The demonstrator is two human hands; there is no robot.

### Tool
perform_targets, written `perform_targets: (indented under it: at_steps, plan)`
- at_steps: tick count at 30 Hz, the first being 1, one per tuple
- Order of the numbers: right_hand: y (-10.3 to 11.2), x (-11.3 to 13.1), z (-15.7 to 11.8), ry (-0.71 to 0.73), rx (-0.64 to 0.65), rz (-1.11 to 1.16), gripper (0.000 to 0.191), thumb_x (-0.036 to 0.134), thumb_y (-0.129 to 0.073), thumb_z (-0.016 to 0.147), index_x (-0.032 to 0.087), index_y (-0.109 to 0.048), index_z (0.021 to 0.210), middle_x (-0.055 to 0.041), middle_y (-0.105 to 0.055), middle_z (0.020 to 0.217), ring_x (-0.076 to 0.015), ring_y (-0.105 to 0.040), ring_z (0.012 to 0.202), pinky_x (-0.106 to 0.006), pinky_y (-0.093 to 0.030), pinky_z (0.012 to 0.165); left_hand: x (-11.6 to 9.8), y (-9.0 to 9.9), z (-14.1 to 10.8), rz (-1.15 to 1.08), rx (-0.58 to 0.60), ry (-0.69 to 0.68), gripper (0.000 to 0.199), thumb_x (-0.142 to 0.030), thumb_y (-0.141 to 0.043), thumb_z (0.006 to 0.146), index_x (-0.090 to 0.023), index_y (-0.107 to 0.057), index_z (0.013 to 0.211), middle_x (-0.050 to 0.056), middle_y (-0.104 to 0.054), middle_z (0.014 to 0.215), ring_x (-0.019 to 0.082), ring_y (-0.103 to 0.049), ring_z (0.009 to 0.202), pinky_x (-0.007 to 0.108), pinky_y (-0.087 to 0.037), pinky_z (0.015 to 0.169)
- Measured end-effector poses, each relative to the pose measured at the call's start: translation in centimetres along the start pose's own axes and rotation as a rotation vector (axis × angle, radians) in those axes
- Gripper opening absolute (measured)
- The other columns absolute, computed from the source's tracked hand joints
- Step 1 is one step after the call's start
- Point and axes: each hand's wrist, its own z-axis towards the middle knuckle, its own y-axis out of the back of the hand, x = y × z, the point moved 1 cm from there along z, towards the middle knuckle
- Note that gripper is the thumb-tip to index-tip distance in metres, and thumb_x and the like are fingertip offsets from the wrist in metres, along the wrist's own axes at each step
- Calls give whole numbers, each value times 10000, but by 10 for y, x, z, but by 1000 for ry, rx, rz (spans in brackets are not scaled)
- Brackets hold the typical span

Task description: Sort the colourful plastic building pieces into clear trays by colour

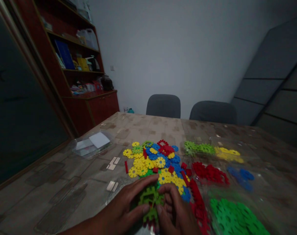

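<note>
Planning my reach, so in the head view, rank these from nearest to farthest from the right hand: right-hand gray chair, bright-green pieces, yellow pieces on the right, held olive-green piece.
From the right hand:
1. Olive-green piece: held between both hands.
2. Bright-green pieces: low on the right.
3. Yellow pieces: farther up the table, right.
4. Gray chair: beyond the table's far edge.

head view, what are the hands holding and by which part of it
A green notched piece: the left hand holds its left side, the right hand its right side.
</note>
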Motion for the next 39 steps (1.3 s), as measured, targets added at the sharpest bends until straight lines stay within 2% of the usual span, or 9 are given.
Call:
perform_targets:
  at_steps: [4,9,13,17,21,26,32,35,39]
  plan:
    - [41,52,2,84,-148,-293,281,499,-485,1002,250,-534,1121,-9,-655,783,-165,-613,635,-260,-440,543,-1,12,4,-169,-31,39,530,-520,-582,1004,-371,-506,1507,73,-507,1562,336,-503,1403,513,-437,1163]
    - [136,102,25,214,-545,-683,376,522,-578,885,248,-572,1143,-11,-670,745,-203,-658,603,-289,-491,525,9,23,13,-82,-140,31,340,-452,-577,1014,-357,-677,1325,66,-566,1501,333,-441,1442,570,-348,1208]
    - [199,92,71,113,-608,-689,360,469,-570,821,223,-561,1084,8,-627,662,-212,-648,573,-308,-501,542,11,24,20,-122,-122,15,307,-418,-592,1001,-302,-723,1254,102,-562,1499,336,-476,1410,524,-478,1116]
    - [221,64,113,-3,-564,-654,207,335,-548,791,220,-543,963,27,-577,571,-214,-627,520,-302,-488,499,16,25,23,-98,-113,9,280,-391,-586,1002,-299,-741,1215,99,-577,1485,324,-482,1406,500,-444,1144]
    - [228,50,128,-70,-520,-659,155,267,-551,730,220,-571,876,-41,-667,670,-216,-656,536,-307,-495,504,26,31,23,-56,-135,29,268,-387,-594,995,-306,-751,1197,93,-582,1484,321,-476,1409,505,-402,1170]
    - [226,70,103,-17,-499,-694,229,330,-531,754,211,-651,910,-127,-751,937,-252,-720,712,-345,-539,596,35,36,26,-48,-191,68,296,-395,-605,979,-290,-750,1215,109,-621,1438,323,-559,1329,468,-464,1116]
    - [141,91,30,177,-167,-803,342,433,-470,949,250,-741,1049,-85,-783,1034,-267,-740,897,-394,-589,774,36,44,36,42,-218,69,382,-420,-601,966,-297,-692,1316,92,-668,1386,318,-576,1316,488,-394,1176]
    - [98,70,3,172,40,-904,334,328,-521,980,262,-714,1244,-112,-730,1264,-300,-697,1117,-446,-576,929,41,52,52,160,-136,-20,408,-385,-585,974,-302,-641,1369,87,-639,1430,317,-573,1330,504,-398,1169]
    - [75,33,-1,101,171,-1093,529,221,-619,910,208,-601,1439,-180,-542,1509,-401,-535,1351,-571,-469,1086,58,55,94,414,-39,-107,481,-340,-540,983,-219,-535,1449,142,-557,1509,327,-537,1369,521,-402,1157]
